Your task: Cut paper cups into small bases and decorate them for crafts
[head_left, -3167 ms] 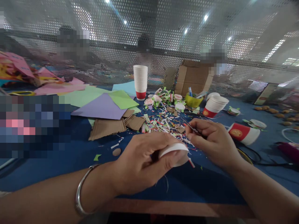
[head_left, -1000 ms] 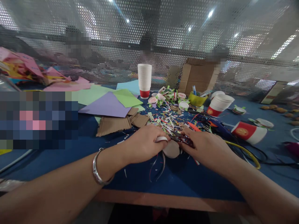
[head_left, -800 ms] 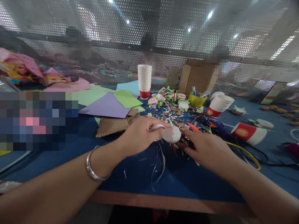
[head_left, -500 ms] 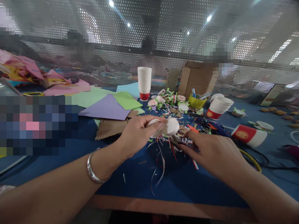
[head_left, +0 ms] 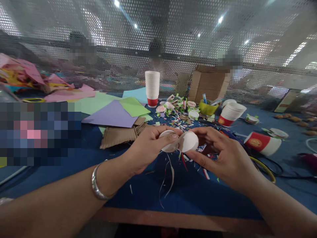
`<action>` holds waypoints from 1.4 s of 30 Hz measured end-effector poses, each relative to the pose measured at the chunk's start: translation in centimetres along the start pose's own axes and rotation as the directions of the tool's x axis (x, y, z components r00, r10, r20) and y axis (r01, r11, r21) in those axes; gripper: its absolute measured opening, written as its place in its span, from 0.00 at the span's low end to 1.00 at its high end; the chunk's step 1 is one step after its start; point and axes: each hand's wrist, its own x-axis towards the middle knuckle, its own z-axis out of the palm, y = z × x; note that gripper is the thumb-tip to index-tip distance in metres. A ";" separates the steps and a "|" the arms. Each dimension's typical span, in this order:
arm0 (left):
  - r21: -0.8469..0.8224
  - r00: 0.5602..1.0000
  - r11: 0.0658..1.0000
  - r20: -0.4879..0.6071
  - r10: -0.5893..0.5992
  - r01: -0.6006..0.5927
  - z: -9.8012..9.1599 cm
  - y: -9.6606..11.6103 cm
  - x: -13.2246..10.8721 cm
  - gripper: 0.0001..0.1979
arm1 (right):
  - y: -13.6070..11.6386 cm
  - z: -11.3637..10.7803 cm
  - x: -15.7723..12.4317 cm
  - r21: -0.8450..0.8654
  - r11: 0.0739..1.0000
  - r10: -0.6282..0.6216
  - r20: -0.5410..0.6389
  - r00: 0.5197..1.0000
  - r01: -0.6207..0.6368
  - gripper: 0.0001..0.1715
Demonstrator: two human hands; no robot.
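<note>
My left hand (head_left: 151, 145) pinches one of two round white paper pieces (head_left: 169, 147) between thumb and fingers. The second round white paper piece (head_left: 189, 142) sits right beside it, its edge meeting the first. My right hand (head_left: 218, 152) has its thumb and fingers closed on the outer edge of that second piece. Both pieces are held above the table, over a scatter of thin paper scraps (head_left: 182, 124). Long curled paper strips (head_left: 172, 175) lie on the blue table just below the hands.
A stack of paper cups (head_left: 152, 87) stands behind, near coloured paper sheets (head_left: 111, 112). Corrugated cardboard (head_left: 117, 137) lies left. Decorated paper discs (head_left: 192, 104), a yellow container (head_left: 208, 107) and a tipped red-and-white cup (head_left: 262, 143) are right of centre. A perforated metal screen (head_left: 173, 33) rises behind.
My right hand has moved left and up, from a grey metal tool to the second white piece. That tool no longer shows. My left hand keeps its pinch, and the pieces have shifted slightly right.
</note>
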 end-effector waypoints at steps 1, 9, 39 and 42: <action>-0.065 0.999 0.997 0.001 -0.043 0.043 0.1 0.1 0.0 0.13 | 0.0 0.0 -0.1 0.031 0.999 -0.012 -0.019 1.000 0.013 0.25; -0.318 0.942 0.886 0.113 -0.317 0.337 1.0 0.8 -0.3 0.12 | -0.4 0.2 -1.0 -0.059 0.975 -0.219 -0.092 0.971 0.214 0.29; -0.146 0.896 0.987 0.444 0.002 0.070 -0.2 0.8 -0.6 0.29 | 0.2 -0.1 -0.3 -0.092 0.938 -0.339 -0.031 0.940 0.335 0.29; -0.109 0.897 0.994 0.439 0.045 0.003 -0.1 0.4 -0.8 0.30 | 0.3 -0.2 -0.3 -0.076 0.940 -0.335 -0.022 0.942 0.332 0.29</action>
